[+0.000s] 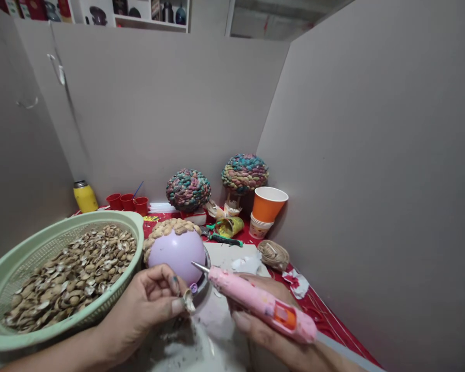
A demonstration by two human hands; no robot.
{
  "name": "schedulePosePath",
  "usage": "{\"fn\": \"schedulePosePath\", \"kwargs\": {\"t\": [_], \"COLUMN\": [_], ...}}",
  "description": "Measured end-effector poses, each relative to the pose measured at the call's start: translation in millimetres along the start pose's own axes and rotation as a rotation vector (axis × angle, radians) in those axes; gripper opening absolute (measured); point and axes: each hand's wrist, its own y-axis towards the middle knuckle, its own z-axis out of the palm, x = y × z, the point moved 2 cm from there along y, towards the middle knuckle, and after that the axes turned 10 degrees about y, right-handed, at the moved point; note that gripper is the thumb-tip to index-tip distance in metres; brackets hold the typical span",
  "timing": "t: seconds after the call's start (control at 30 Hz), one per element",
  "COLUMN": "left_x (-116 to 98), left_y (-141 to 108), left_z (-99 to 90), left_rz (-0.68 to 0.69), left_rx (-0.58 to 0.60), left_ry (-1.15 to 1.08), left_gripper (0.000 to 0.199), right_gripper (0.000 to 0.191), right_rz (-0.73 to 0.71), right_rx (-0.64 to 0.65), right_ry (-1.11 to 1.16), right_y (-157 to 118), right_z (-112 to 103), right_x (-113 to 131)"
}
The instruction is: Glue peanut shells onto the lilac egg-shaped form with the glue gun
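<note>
Between the thumb and fingers of my left hand (151, 297) is a pale peanut shell piece (189, 300). My right hand (263, 315) is wrapped round a pink hot glue gun (256, 299), its metal nozzle pointing left toward a balloon. That lilac balloon (178, 253) rests in a bowl (206, 274), with its knot facing me. Peanut shells (174, 226) cover its far and upper left side. Left of my hands stands a green plastic basket (137, 227) holding many shell halves (81, 274).
Two balls covered in coloured shells (188, 189) stand at the back. Red cups (127, 201) and a yellow bottle (85, 196) are back left. Pliers (227, 239), an orange paper cup (269, 204) and a twine ball (273, 254) lie to the right. Grey partitions (372, 181) enclose the table.
</note>
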Motion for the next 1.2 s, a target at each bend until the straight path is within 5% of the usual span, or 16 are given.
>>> {"fn": "schedulePosePath", "kwargs": {"t": [0.17,0.53,1.2], "left_x": [-4.4,-4.6,1.8], "left_y": [0.9,3.9,4.1], "left_z": [0.5,-4.0,-6.5], "left_rz": [-0.059,-0.043,0.011], "left_rx": [-0.057,-0.092,-0.109], "left_ry": [-0.111,-0.069,-0.007], "left_gripper": [0.019,0.019,0.024], "right_gripper": [0.028,0.034,0.03], "right_rz": [-0.192,-0.517,-0.611], "right_rx": [0.193,0.136,0.061], "right_ry": [-0.223,-0.571,-0.661], "right_y": [-5.0,-1.7,-1.7], "right_z": [-2.5,9.7,11.1], "right_x": [-1.1,-11.1,-21.0]}}
